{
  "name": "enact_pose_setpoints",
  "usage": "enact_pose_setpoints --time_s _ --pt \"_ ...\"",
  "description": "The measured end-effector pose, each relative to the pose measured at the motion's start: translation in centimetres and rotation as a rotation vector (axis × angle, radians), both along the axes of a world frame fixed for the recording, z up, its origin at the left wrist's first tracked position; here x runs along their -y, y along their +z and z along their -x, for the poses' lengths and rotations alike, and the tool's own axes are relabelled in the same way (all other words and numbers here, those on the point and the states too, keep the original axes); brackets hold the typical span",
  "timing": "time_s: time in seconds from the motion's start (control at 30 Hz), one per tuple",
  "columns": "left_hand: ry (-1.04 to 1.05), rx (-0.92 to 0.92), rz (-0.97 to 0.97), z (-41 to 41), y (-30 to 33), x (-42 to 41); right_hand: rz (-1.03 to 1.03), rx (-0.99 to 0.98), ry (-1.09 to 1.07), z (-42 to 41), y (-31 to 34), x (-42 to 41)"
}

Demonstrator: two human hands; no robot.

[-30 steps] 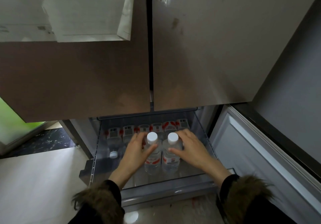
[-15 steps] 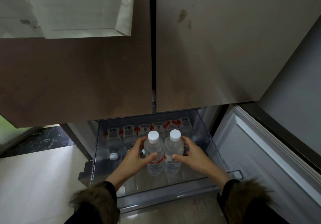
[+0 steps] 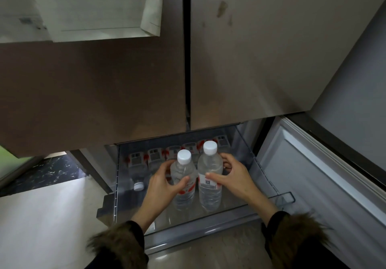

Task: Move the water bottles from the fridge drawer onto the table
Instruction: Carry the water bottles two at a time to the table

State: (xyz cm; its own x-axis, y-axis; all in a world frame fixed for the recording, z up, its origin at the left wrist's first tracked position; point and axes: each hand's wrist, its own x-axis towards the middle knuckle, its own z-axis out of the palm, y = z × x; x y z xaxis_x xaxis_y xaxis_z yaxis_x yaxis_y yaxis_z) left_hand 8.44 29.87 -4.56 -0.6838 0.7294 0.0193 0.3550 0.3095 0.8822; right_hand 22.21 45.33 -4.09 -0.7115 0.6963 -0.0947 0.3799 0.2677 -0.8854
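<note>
The fridge drawer (image 3: 208, 226) stands pulled out below the closed fridge doors. My left hand (image 3: 165, 182) is wrapped around a clear water bottle (image 3: 183, 193) with a white cap and a red and white label. My right hand (image 3: 231, 176) grips a second, like bottle (image 3: 210, 193) right beside it. Both bottles are upright and held above the drawer floor, side by side. A row of several more bottles (image 3: 154, 157) stands along the drawer's back wall. One lower bottle (image 3: 138, 185) shows its white cap at the drawer's left.
Two closed brown fridge doors (image 3: 250, 59) fill the upper view. An open lower door panel (image 3: 313, 174) stands to the right of the drawer. A white cabinet (image 3: 94, 7) hangs at top left. Pale floor (image 3: 41, 216) lies to the left.
Both hands closed around the two front bottles and raised them together out of the drawer, toward me.
</note>
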Motion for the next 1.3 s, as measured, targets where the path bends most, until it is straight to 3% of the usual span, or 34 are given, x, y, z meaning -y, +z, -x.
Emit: enact_pose_setpoints --time_s 0.33,0.57,0.97,1.3 --pt "0.086 -0.064 -0.3 -2.8 6.9 2.2 -0.02 -0.363 0.03 -1.7 7.4 2.6" --pt "0.242 0.006 -0.498 -6.0 12.7 5.4 -0.034 -0.477 0.18 -3.7 12.2 5.1" --pt "0.611 -0.069 -0.415 -11.4 11.8 21.2 -0.04 -0.425 0.522 -2.9 12.2 17.5" --pt "1.008 -0.158 -0.407 -16.2 11.7 42.4 0.039 -0.433 0.895 0.7 12.5 37.9"
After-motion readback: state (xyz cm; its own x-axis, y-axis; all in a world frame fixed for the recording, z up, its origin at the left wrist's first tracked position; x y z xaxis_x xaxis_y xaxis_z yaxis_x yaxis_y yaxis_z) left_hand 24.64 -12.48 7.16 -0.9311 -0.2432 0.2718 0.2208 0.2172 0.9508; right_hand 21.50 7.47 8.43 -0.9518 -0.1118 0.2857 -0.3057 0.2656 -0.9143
